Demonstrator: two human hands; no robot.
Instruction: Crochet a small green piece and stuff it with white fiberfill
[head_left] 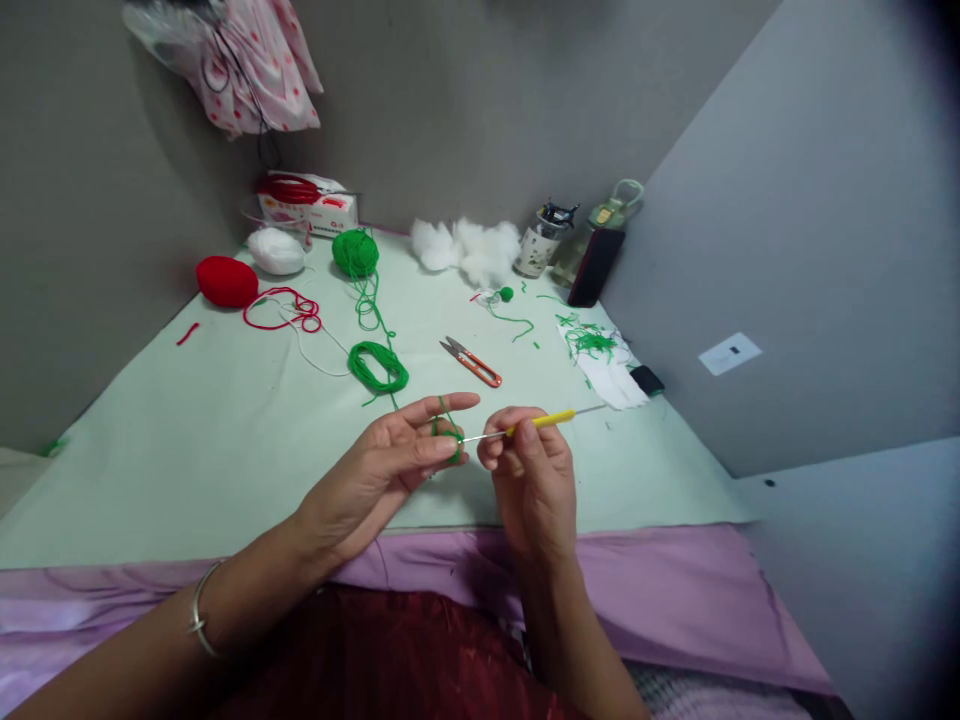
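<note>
Between the thumb and fingers of my left hand (390, 460) is a small piece of green crochet work (454, 452), partly hidden by the thumb. Green yarn loops over the raised index finger. My right hand (532, 470) grips the yellow handle of a crochet hook (544, 420), and the hook's thin metal shaft points left, its tip at the green piece. Behind the left hand lies a loose coil of green yarn (378, 368), with a strand running toward the hand. Orange thread snips (471, 362) rest on the table beyond both hands.
Farther back are a green yarn ball (355, 253), a white ball (276, 250), a red ball (227, 282) and white stuffing (469, 250). At right stand a pen cup (536, 250), a bottle (585, 250) and a phone (597, 267), near green scraps (592, 343) on white paper. Walls enclose the table.
</note>
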